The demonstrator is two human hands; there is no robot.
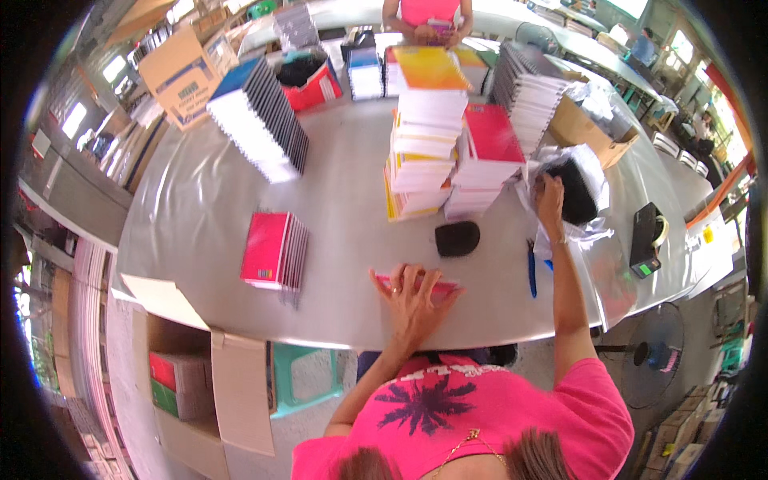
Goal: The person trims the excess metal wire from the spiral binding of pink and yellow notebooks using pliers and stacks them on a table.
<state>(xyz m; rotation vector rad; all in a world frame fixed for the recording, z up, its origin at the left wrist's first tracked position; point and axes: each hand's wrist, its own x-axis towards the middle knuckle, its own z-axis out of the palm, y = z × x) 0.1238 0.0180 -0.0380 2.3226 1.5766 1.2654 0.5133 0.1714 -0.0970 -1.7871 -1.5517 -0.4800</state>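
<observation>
My left hand (418, 302) is at the table's near edge, its fingers and thumb bent over a small red notebook (445, 290) and gripping its sides. Most of that notebook is hidden under the hand. Farther right, my right hand (550, 200) reaches to a crumpled clear plastic bag (596, 172) with a dark black bundle (578, 196) in it. Its fingers are curled at the bundle's left side; what they pinch is too small to make out. A flat black piece (458, 238) with a rounded edge lies between the hands. Beside my right forearm is a blue pen-like tool (532, 270).
Tall notebook stacks (428, 120) stand mid-table, with red-covered ones (490, 148) beside them. Spiral-bound stacks (260, 120) and a small red pile (272, 250) are leftward. A black tape dispenser (646, 240) lies right. An open carton (240, 384) sits below. Another person (432, 24) is opposite.
</observation>
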